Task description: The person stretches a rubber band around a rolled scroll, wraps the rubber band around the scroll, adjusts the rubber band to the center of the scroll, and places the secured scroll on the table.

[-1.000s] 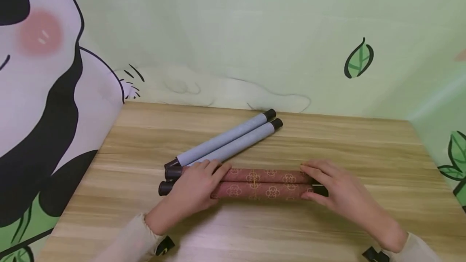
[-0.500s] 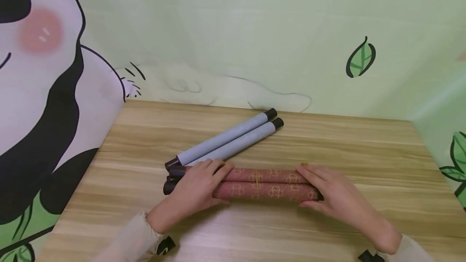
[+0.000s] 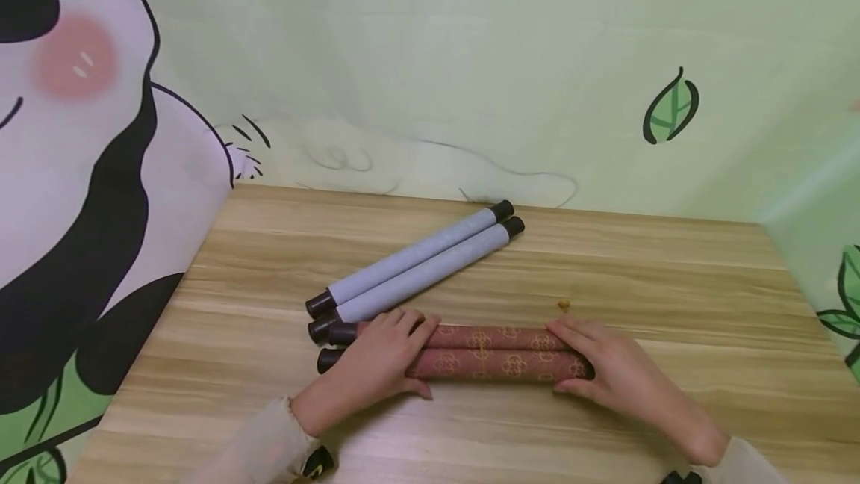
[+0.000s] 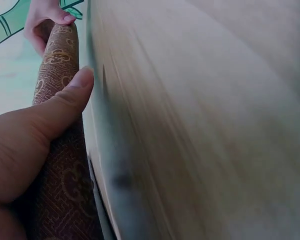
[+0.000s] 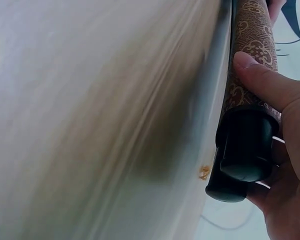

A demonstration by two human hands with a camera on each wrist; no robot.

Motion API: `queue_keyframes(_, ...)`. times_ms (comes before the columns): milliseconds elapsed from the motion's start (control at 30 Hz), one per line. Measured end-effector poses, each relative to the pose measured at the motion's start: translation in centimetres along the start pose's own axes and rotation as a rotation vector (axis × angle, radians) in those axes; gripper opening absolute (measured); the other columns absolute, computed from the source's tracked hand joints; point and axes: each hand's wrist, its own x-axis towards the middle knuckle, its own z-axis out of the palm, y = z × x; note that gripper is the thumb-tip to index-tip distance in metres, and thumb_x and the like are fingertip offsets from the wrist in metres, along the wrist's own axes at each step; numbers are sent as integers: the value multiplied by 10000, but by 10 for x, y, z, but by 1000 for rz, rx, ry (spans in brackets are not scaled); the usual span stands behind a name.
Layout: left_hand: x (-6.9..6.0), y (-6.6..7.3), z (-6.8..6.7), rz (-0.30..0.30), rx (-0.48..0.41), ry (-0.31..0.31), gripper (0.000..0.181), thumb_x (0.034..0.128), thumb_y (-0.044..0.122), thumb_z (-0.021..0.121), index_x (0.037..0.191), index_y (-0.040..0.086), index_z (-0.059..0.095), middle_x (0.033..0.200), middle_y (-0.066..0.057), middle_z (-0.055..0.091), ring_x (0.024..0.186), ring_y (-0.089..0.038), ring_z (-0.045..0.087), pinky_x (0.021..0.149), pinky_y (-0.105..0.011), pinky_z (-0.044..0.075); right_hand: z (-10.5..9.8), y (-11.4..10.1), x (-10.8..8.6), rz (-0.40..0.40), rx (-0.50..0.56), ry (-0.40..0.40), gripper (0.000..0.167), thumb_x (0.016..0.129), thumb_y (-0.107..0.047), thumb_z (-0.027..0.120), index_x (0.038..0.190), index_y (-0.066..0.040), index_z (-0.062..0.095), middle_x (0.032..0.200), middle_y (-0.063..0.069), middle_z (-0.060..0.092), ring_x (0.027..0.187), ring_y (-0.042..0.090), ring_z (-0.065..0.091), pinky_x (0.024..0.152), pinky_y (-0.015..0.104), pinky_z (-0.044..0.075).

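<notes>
Two red rolls with a gold pattern and black ends (image 3: 497, 364) lie side by side near the middle of the table. The left hand (image 3: 376, 361) grips both near their left end, fingers over the top and thumb at the near side. At their right end the right hand (image 3: 625, 364) holds them between thumb and fingers. The left wrist view has the left thumb along the patterned roll (image 4: 65, 185). In the right wrist view the right thumb lies on a roll (image 5: 255, 45), beside two black end caps (image 5: 247, 145).
Two pale blue rolls with black ends (image 3: 423, 264) lie slantwise behind the red ones, their near left ends close to the red rolls' caps. A small orange-brown bit (image 3: 564, 305) is on the wooden table (image 3: 658, 267). Behind stands a green printed backdrop (image 3: 437, 58).
Both hands have brought the red rolls slightly right and nearer the person. The right hand has shifted left along them, and the small orange-brown bit behind them is now fully visible.
</notes>
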Motion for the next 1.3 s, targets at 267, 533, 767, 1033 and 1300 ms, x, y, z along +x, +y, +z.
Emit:
queue_keyframes(267,1,2,2,-5,-37,-35,1040,655,684,734,1437,52,472,1254,-85,589,1170,-255,563,1055,-423,470,6,5,0,30,24,-29,839,695,-439,838,1381,-47,553,1301,159,652,1157,347,645,971,524,520)
queue_keyframes(533,1,-5,7,6,-67,-67,1032,675,685,702,1459,66,444,1305,-79,573,1216,-254,534,1097,-423,430,10,6,2,50,43,-54,844,698,-436,838,1393,-56,544,1323,146,641,1180,350,632,982,525,510)
queue_keyframes(767,1,-11,9,21,-140,-86,1033,660,656,717,1469,81,433,1311,-61,559,1212,-237,509,1103,-415,409,11,5,4,57,50,-67,856,699,-425,836,1405,-51,529,1336,152,630,1194,354,622,1001,530,499)
queue_keyframes(1033,4,-13,9,35,-129,-76,1022,657,657,725,1451,76,447,1322,-63,555,1214,-236,503,1104,-414,408,7,2,6,74,53,-76,865,694,-409,842,1406,-38,522,1339,164,624,1204,368,613,1010,538,493)
queue_keyframes(1300,7,-12,-1,43,-126,-81,1032,697,685,704,1455,40,432,1387,-102,534,1288,-273,494,1147,-428,383,-10,10,21,85,117,-77,662,847,-365,742,1372,-9,554,1320,185,639,1198,369,625,996,521,505)
